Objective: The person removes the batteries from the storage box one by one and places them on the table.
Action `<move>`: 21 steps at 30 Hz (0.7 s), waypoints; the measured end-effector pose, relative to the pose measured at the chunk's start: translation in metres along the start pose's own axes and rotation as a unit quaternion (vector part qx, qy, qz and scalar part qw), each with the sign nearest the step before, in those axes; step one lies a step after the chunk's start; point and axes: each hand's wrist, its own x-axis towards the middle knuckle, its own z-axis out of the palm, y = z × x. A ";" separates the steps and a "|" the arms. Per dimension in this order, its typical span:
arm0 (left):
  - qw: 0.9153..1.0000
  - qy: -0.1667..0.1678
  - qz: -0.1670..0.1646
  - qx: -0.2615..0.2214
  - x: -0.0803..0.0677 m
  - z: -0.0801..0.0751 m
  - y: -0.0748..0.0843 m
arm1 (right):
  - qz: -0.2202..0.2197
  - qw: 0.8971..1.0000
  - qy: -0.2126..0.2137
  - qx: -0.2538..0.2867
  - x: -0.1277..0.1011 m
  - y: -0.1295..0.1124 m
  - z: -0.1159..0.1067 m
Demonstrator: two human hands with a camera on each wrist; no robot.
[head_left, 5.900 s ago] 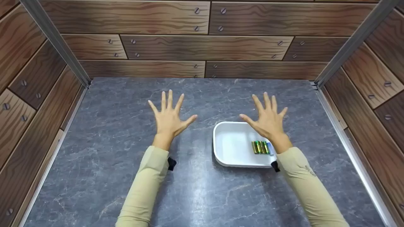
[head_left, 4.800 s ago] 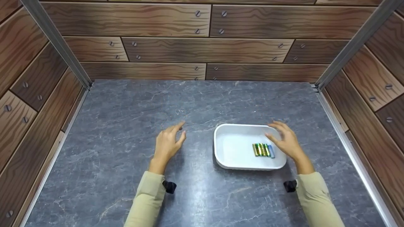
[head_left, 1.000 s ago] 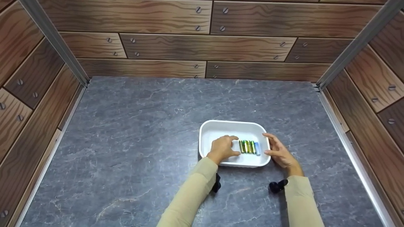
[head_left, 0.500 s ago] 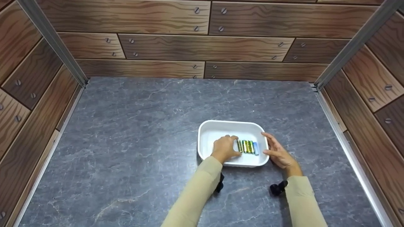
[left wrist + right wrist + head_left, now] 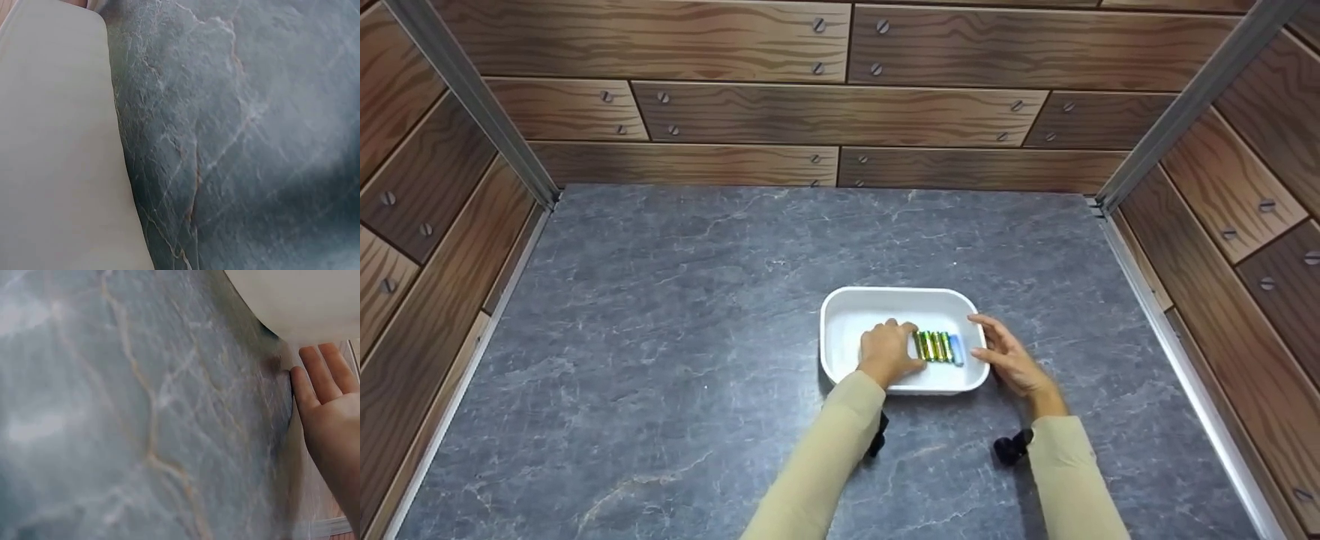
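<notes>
A white tray sits on the grey stone table, right of centre. Several green and gold batteries and one blue one lie side by side in its right half. My left hand reaches inside the tray with curled fingers, thumb and forefinger at the two ends of the leftmost battery. My right hand rests with straight fingers against the tray's right rim. In the right wrist view the right hand lies open beside the tray. The left wrist view shows only the tray's wall and the table.
Wood-patterned walls with metal corner posts close in the table at the back, left and right. Bare stone surface spreads to the left and behind the tray.
My left hand has crept right inside the tray until its fingers close on the leftmost battery. The right hand stays at the tray's right rim. The tray sits slightly further left in view.
</notes>
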 end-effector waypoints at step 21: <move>0.999 -0.007 0.032 -0.040 -0.004 -0.011 -0.013 | -0.012 1.000 0.019 -0.004 -0.003 0.005 0.007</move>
